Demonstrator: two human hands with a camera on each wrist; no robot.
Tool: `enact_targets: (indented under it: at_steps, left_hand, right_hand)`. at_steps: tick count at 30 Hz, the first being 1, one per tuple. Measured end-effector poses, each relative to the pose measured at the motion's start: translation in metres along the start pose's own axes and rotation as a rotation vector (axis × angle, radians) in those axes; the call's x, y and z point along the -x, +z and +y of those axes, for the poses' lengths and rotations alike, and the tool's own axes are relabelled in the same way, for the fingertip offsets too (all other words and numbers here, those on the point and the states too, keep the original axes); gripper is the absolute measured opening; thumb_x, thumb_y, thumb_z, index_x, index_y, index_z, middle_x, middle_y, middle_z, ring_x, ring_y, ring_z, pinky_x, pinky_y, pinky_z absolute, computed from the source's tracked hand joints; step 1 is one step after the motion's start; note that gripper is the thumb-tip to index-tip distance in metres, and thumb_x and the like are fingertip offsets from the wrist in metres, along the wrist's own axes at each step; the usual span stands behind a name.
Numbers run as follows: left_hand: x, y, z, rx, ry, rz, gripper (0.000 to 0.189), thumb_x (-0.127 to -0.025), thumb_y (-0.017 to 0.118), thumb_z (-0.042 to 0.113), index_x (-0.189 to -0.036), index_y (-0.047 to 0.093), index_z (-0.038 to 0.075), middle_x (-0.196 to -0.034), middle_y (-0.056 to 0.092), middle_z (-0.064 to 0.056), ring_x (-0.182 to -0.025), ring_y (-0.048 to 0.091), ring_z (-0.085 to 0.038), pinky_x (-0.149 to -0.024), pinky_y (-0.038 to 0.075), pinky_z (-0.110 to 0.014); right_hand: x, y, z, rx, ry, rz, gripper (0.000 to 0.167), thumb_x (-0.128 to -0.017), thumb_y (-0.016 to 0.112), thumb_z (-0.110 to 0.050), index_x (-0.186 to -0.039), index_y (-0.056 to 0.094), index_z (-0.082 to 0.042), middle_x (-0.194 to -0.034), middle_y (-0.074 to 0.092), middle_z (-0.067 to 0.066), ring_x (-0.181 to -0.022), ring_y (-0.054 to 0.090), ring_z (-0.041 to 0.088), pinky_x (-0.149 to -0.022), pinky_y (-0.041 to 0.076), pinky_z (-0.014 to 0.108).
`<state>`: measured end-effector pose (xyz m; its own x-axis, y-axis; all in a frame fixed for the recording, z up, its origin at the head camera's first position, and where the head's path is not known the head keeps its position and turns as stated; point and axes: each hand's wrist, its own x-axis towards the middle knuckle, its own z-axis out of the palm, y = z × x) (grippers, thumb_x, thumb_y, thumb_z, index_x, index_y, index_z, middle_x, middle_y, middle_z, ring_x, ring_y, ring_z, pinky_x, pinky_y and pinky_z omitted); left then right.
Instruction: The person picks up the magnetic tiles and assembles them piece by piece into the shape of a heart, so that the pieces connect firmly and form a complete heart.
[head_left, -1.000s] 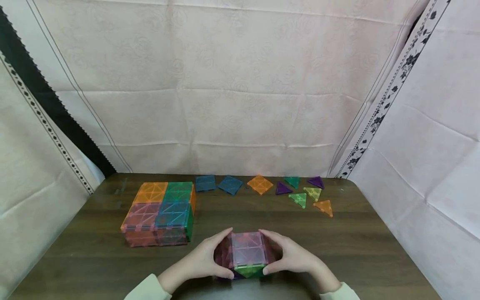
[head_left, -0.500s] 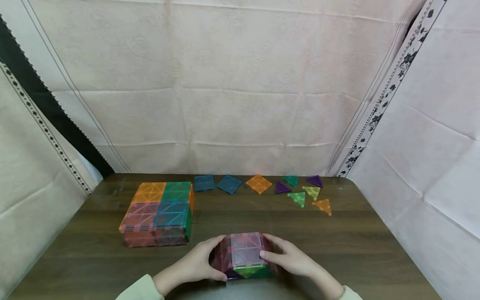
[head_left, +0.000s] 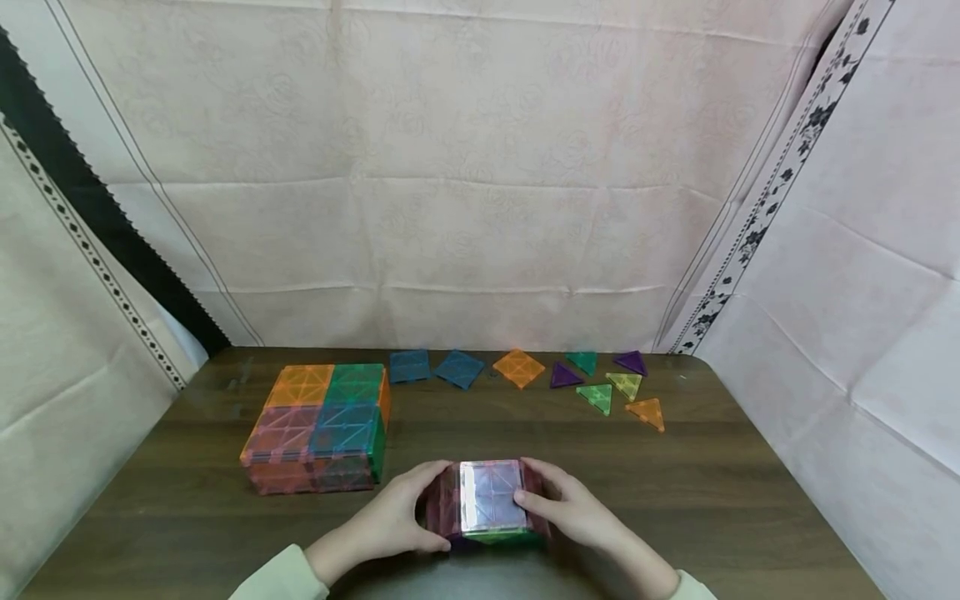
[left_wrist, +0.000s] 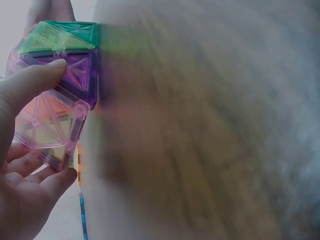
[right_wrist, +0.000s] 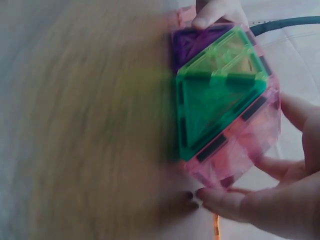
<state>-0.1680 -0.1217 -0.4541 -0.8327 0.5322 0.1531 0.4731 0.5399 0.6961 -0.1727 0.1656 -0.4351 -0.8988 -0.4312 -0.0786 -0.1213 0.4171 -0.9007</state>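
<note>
A small block of translucent magnetic tiles (head_left: 491,500) stands near the front of the table, its pink top catching the light. Its sides slope. My left hand (head_left: 390,517) grips the left side, thumb at the front and fingers behind. In the left wrist view that thumb presses the purple triangle tile (left_wrist: 80,82), with a pink sloping tile (left_wrist: 47,122) below it. My right hand (head_left: 581,512) holds the right side, its thumb on the top tile's edge. The right wrist view shows a green triangle tile (right_wrist: 215,105) and a yellow-green one (right_wrist: 230,57) on the front.
A larger box of orange, green, pink and blue tiles (head_left: 315,425) sits to the left. Along the back lie two blue square tiles (head_left: 409,366), an orange square tile (head_left: 518,368) and several loose triangle tiles (head_left: 596,398). White cloth (head_left: 480,208) hangs behind the table.
My right thumb has moved from the block's front lower corner up onto the top tile's edge. The block has tipped slightly towards me, so its front shows less. My left hand keeps its grip.
</note>
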Motion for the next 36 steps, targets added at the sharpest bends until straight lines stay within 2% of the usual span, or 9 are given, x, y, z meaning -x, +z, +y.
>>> enact_targets:
  at_steps: [5,10,16,19,23,27,31,36]
  left_hand:
    - [0.0,-0.001,0.0,-0.046,0.026,0.024,0.09,-0.067,0.088,0.02,-0.142,0.041,0.002,-0.141,0.048,-0.012,-0.126,0.049,-0.029,-0.098,0.046,-0.046]
    - [0.001,-0.002,0.0,-0.056,0.005,0.002,0.091,-0.07,0.086,0.021,-0.145,0.037,0.002,-0.145,0.043,-0.014,-0.129,0.046,-0.032,-0.097,0.046,-0.048]
    - [0.005,-0.002,0.002,0.009,-0.032,-0.005,0.093,-0.072,0.085,0.023,-0.148,0.034,0.009,-0.147,0.036,-0.024,-0.128,0.042,-0.043,-0.089,0.049,-0.051]
    - [0.007,-0.002,0.003,0.103,-0.05,-0.018,0.094,-0.073,0.085,0.022,-0.149,0.033,0.009,-0.147,0.034,-0.025,-0.127,0.042,-0.045,-0.086,0.052,-0.046]
    - [0.008,-0.004,0.006,0.283,-0.082,-0.052,0.096,-0.074,0.085,0.022,-0.15,0.029,0.005,-0.15,0.03,-0.024,-0.128,0.04,-0.045,-0.087,0.053,-0.039]
    - [0.01,-0.005,0.011,0.373,-0.113,-0.049,0.095,-0.077,0.082,0.027,-0.15,0.027,0.002,-0.151,0.026,-0.026,-0.124,0.043,-0.045,-0.09,0.051,-0.046]
    - [0.012,-0.003,0.018,0.405,-0.173,0.014,0.091,-0.083,0.077,0.029,-0.15,0.023,-0.001,-0.15,0.024,-0.031,-0.122,0.046,-0.046,-0.091,0.049,-0.051]
    - [0.012,0.002,0.028,0.409,-0.362,0.197,0.097,-0.082,0.076,0.036,-0.15,0.02,-0.006,-0.143,0.037,-0.032,-0.117,0.053,-0.041,-0.09,0.051,-0.049]
  right_hand:
    - [0.001,0.002,-0.003,-0.083,0.028,0.022,0.071,-0.091,0.067,-0.031,-0.142,0.036,0.009,-0.132,0.051,0.026,-0.119,0.053,0.041,-0.093,0.048,0.047]
    - [0.003,0.004,-0.003,-0.084,0.019,0.048,0.07,-0.089,0.07,-0.028,-0.14,0.039,0.008,-0.127,0.055,0.021,-0.113,0.057,0.037,-0.09,0.05,0.045]
    - [0.005,0.005,-0.001,-0.091,0.005,0.059,0.069,-0.089,0.07,-0.026,-0.14,0.039,0.008,-0.126,0.056,0.02,-0.112,0.058,0.036,-0.087,0.051,0.043]
    - [0.006,0.006,-0.002,-0.091,0.002,0.061,0.068,-0.089,0.071,-0.025,-0.139,0.04,0.008,-0.126,0.056,0.02,-0.111,0.059,0.035,-0.086,0.052,0.041]
    - [0.008,0.006,-0.003,-0.091,0.003,0.06,0.069,-0.088,0.071,-0.025,-0.139,0.04,0.008,-0.126,0.056,0.02,-0.109,0.06,0.033,-0.084,0.052,0.038]
    - [0.01,0.006,-0.004,-0.096,-0.009,0.058,0.069,-0.088,0.071,-0.024,-0.14,0.039,0.008,-0.127,0.056,0.021,-0.109,0.06,0.034,-0.081,0.052,0.034]
    - [0.01,0.007,-0.004,-0.096,-0.022,0.064,0.071,-0.086,0.073,-0.025,-0.14,0.039,0.007,-0.126,0.057,0.022,-0.111,0.059,0.036,-0.083,0.051,0.034]
    - [0.01,0.014,-0.005,-0.124,-0.032,0.094,0.077,-0.081,0.078,-0.023,-0.14,0.039,0.006,-0.125,0.057,0.024,-0.113,0.058,0.037,-0.086,0.053,0.039]
